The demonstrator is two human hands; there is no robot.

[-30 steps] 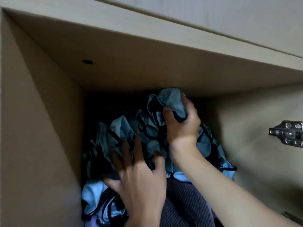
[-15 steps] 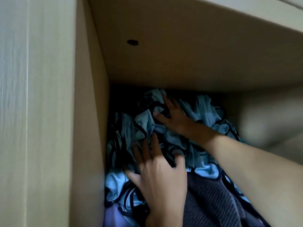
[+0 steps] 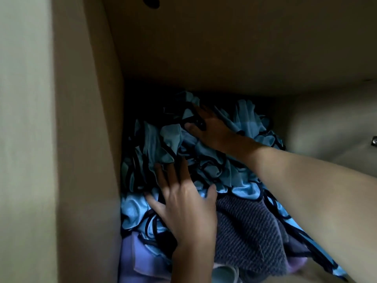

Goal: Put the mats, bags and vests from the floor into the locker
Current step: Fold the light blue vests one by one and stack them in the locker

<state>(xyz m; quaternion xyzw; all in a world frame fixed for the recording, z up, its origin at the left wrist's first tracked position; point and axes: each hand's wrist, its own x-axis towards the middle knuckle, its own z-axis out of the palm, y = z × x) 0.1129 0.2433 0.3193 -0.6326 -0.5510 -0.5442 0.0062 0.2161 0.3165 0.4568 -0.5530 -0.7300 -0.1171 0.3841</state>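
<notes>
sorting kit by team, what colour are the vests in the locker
The vests are light blue with dark trim; head view.

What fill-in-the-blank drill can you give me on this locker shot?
1. The left hand and right hand press flat on the ___ vests.
2. The hand reaching deeper into the locker is the ___ one.
3. The mat at the lower left of the pile is ___.
Missing words: blue; right; purple.
</notes>
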